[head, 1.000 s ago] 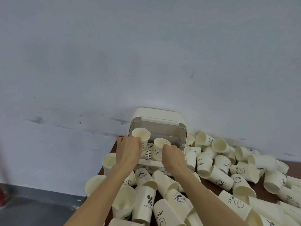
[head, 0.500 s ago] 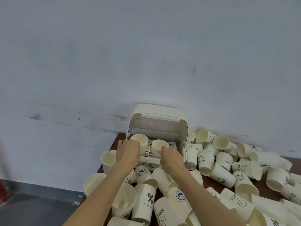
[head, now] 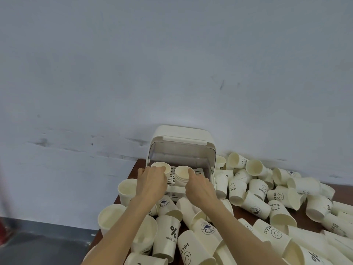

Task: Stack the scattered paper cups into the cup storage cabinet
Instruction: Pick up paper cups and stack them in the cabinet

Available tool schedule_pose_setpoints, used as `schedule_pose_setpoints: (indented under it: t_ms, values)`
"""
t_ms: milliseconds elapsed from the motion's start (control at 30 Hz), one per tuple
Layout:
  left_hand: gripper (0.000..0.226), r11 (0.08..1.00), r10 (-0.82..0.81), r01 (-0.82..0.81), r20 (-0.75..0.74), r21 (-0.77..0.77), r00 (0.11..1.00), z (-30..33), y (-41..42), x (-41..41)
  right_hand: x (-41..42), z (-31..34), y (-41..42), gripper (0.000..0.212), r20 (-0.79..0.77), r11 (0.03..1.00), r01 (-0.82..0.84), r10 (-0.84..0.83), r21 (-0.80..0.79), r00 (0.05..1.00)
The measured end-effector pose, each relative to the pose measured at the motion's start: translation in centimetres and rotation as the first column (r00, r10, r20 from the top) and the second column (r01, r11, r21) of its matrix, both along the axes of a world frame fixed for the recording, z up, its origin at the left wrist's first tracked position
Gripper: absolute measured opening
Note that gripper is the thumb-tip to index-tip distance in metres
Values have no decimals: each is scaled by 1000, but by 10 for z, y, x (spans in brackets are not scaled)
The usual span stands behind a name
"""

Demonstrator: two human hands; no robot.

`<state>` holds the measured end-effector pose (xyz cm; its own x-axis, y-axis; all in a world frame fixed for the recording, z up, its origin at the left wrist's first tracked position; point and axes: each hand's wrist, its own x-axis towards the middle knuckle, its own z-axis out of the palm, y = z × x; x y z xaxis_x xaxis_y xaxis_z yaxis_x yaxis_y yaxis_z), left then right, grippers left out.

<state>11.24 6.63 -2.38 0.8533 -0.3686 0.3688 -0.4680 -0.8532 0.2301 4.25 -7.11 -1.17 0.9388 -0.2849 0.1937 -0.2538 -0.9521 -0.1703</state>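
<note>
Two cream cup stacks stand upright inside the open cabinet.

Matt paper cups, glossy plastic cabinet

The cream cabinet stands open at the table's back edge with two upright cup stacks on its slatted tray, while printed cream cups lie scattered in front and right.
</note>
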Motion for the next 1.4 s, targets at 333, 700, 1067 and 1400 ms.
schedule_pose_setpoints:
  t_ms: [333, 700, 1067, 1400]
  values:
    - [36, 969, -117, 124, 44, -215, 992, 30, -14, -69, -61, 30, -2, 30, 132, 998, -28, 21, 51, 991]
    - [36, 942, -216, 213, 18, -260, 976, 28, -25, -116, -131, 36, -23, 31, 198, 996, 46, -61, 83, 978]
    - [35, 933, -284, 272, -16, -236, 959, 27, -39, -130, -148, 25, -30, 12, 131, 991, 84, -98, 105, 987]
    - [32, 920, -340, 327, -25, -218, 940, 28, -59, -142, -161, 28, -46, 19, 118, 987, 108, -122, 123, 985]
